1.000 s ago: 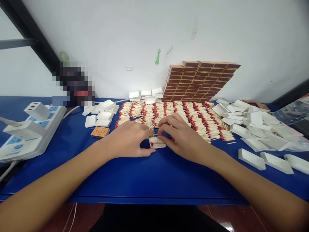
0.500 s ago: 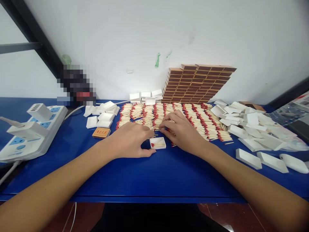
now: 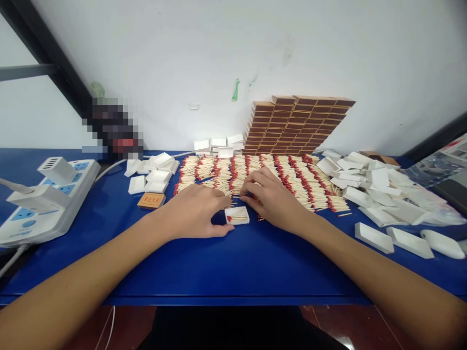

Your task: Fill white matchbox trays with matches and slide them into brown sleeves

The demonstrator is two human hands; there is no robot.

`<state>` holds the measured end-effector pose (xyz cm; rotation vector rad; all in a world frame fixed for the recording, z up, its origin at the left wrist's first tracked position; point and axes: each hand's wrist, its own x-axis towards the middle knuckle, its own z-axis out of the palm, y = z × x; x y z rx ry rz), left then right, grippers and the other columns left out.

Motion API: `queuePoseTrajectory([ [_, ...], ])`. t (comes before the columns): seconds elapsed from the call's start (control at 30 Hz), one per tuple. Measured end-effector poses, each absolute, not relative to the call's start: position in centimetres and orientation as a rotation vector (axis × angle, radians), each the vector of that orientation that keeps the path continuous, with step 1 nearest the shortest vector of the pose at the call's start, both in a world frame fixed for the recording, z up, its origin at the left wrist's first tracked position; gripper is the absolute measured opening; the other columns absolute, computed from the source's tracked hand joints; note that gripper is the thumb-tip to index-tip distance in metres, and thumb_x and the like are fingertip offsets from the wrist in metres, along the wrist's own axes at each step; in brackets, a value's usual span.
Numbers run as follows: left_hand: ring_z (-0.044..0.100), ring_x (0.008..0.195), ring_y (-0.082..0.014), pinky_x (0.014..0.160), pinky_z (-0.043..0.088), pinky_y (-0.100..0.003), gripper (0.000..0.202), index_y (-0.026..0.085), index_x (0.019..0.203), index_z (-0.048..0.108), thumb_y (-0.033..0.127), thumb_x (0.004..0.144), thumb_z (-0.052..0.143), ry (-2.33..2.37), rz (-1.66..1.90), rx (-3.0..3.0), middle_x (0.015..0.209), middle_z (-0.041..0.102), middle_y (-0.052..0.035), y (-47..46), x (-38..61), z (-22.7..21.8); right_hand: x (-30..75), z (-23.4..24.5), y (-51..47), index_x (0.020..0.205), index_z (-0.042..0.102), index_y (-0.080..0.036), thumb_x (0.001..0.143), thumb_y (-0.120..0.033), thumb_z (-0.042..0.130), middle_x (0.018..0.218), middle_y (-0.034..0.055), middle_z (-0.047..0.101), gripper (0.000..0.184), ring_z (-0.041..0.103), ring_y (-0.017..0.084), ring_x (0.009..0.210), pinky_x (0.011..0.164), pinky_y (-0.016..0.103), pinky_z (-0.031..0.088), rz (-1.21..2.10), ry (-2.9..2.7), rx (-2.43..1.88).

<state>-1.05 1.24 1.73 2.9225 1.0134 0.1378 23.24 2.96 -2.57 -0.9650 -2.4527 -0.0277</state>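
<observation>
A small white matchbox tray [image 3: 237, 216] lies on the blue table with a few red-headed matches inside. My left hand [image 3: 199, 209] is curled about its left end, the thumb at the near corner and the fingers at the far side. To the right of the tray, my right hand [image 3: 272, 197] rests over the near edge of the matches [image 3: 233, 170], which are laid out in rows. Its thumb and index fingertips are close together among them; whatever is between them is too small to make out. An orange matchbox [image 3: 151, 200] lies left of my left hand.
Stacked matchboxes [image 3: 295, 124] stand against the wall. White trays are heaped at right [image 3: 379, 184] and grouped at left [image 3: 156, 181]; a few more [image 3: 374, 237] lie at front right. A power strip [image 3: 69, 204] with plugs sits on the left, beside a white cable [image 3: 109, 167].
Both hands stay nearly in place, the left at the tray and the right at the matches. The right thumb and fingers shift only slightly, and the whole view moves a little.
</observation>
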Motion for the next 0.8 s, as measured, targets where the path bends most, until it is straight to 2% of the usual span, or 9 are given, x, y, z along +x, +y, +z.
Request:
queuePoseTrajectory([
  [0.37, 0.072, 0.084, -0.0235, 0.065, 0.040, -0.034, 0.033, 0.018, 0.103, 0.073, 0.049, 0.095, 0.064, 1.008, 0.133, 2.916, 0.094, 0.077, -0.0039, 1.34, -1.11, 1.74, 23.19, -2.57, 2.91, 0.099, 0.065, -0.019, 0.104, -0.020, 0.054, 0.105, 0.0131, 0.063, 0.012, 0.048, 0.029, 0.105, 0.094, 0.047, 0.047, -0.040, -2.456, -0.983],
  [0.8, 0.072, 0.084, -0.0231, 0.066, 0.042, -0.034, 0.034, 0.018, 0.104, 0.074, 0.049, 0.094, 0.066, 1.022, 0.136, 2.907, 0.094, 0.077, -0.0036, 1.33, -1.10, 1.65, 23.25, -2.68, 2.99, 0.095, 0.064, -0.018, 0.104, -0.021, 0.055, 0.102, 0.0129, 0.063, 0.014, 0.048, 0.029, 0.103, 0.094, 0.046, 0.047, -0.031, -2.473, -1.009],
])
